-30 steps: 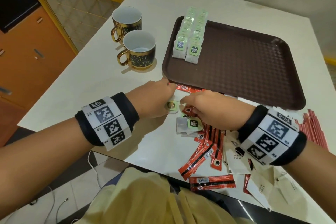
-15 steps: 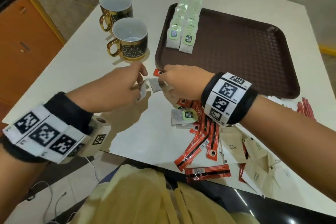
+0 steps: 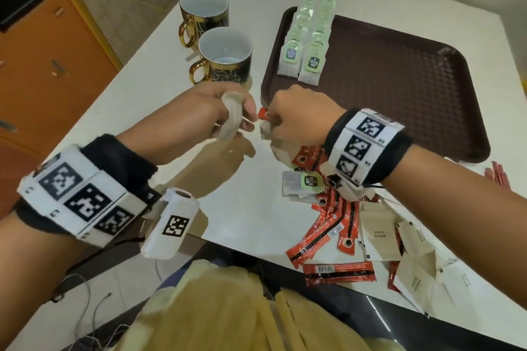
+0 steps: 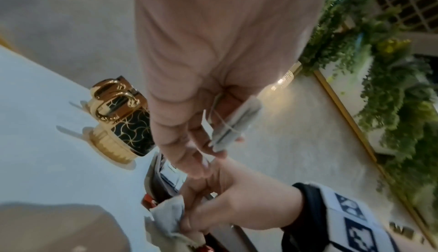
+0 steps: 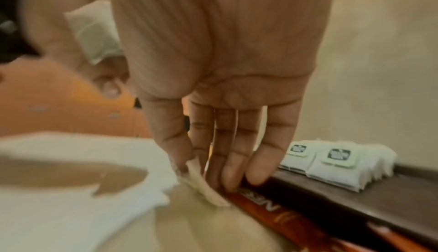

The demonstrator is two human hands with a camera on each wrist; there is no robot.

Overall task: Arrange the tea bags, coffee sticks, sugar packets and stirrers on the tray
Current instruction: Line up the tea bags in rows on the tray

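The left hand [image 3: 225, 114] holds a small stack of tea bags [image 4: 234, 124] pinched between thumb and fingers, raised above the white table [image 3: 228, 222]. Just beside it, the right hand [image 3: 296, 120] reaches down at the tray's near edge, thumb and forefinger pinching another tea bag [image 5: 201, 183] that lies against a red coffee stick [image 5: 272, 209]; the blur there makes it hard to tell whether the stick is caught in the pinch too.

On the brown tray [image 3: 399, 88], two neat rows of tea bags [image 3: 305, 45] already stand at the far-left corner. Near the right wrist lie one more loose tea bag [image 3: 302, 185], a heap of coffee sticks [image 3: 333, 225] and white sugar packets [image 3: 382, 236]; red stirrers [image 3: 496, 177] show at the table's right edge. Two gold-handled mugs [image 3: 222, 57] stand left of the tray.

The likely trouble is the strings and tags: a dangling string could snag the coffee stick and drag it along, or the stack in the left hand could fan out and slip if the grip loosens while the right hand adds to it.
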